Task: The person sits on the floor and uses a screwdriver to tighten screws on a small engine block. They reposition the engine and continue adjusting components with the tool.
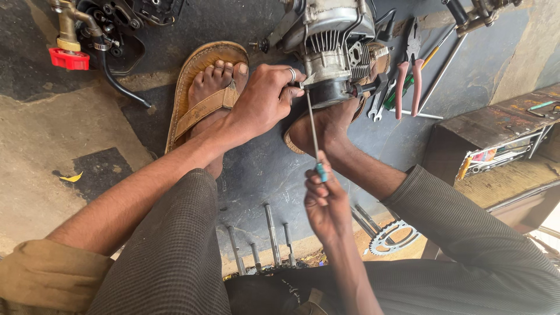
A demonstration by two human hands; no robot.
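A small grey engine [335, 44] with cooling fins rests on the floor between my feet. My left hand [265, 96], a ring on one finger, grips the engine's dark lower end [326, 93]. My right hand [324, 201] is closed on a thin screwdriver [313, 131] with a teal handle; its tip touches the engine beside my left fingers. My left foot sits in a tan sandal [201, 93]. My right foot [326, 125] is pressed under the engine.
Red-handled pliers [408, 76] and spanners [379, 102] lie right of the engine. Several long bolts [271, 233] and a sprocket [392, 236] lie near my legs. A brass fitting with a red part [69, 55] is top left. An open toolbox [501, 151] stands at right.
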